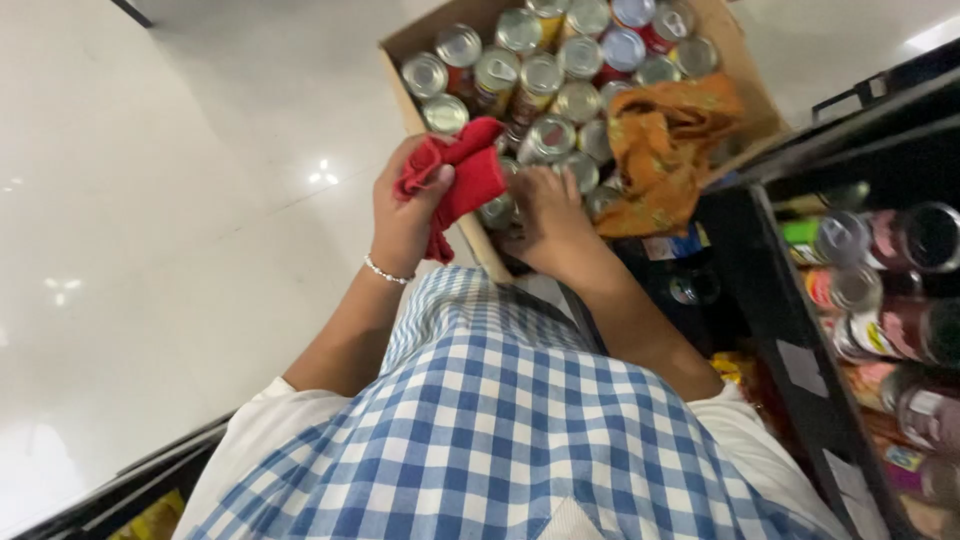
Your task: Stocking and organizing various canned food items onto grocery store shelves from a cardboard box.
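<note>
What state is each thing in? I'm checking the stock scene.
Brown cardboard box: open, packed with cans.
Round metal cans: upright, lids sealed.
Red cloth: bunched in left hand.
Orange patterned cloth: crumpled over cans.
Right hand: reaching onto a can.

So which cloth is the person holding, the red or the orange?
The red cloth, bunched in the left hand. The orange cloth just lies on the cans.

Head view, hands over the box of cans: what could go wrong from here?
1. The right hand reaches among tightly packed cans; pulling one out could tip its neighbours.
2. The left hand is occupied by a bunched red cloth, so a slipping can might get no second-hand support.
3. The orange cloth draped over some cans hides them and could snag.
</note>
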